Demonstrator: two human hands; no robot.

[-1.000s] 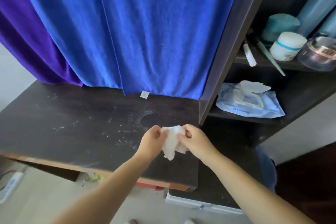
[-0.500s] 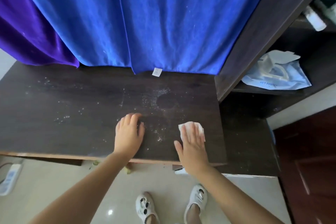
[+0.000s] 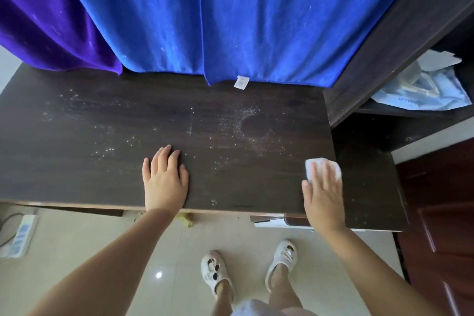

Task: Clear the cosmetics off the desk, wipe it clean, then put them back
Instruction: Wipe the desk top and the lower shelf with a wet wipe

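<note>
The dark wooden desk (image 3: 77,161) is bare of cosmetics and dotted with white dust, thickest around a round clean patch at centre right. My left hand (image 3: 165,179) lies flat on the desk near its front edge, fingers together, holding nothing. My right hand (image 3: 323,191) presses flat on a folded white wet wipe (image 3: 314,163) at the desk's right front corner; the wipe sticks out past my fingertips. No cosmetics are in view.
A blue towel (image 3: 230,20) and a purple cloth (image 3: 46,13) hang over the desk's back. A dark shelf unit (image 3: 389,41) stands at right with a wet-wipe pack (image 3: 420,95) inside. A power strip (image 3: 21,236) lies on the floor at left.
My hands parted from holding the wipe together. My left hand settled flat on the desk, and my right hand pressed the wipe down and slid it right to the desk's corner.
</note>
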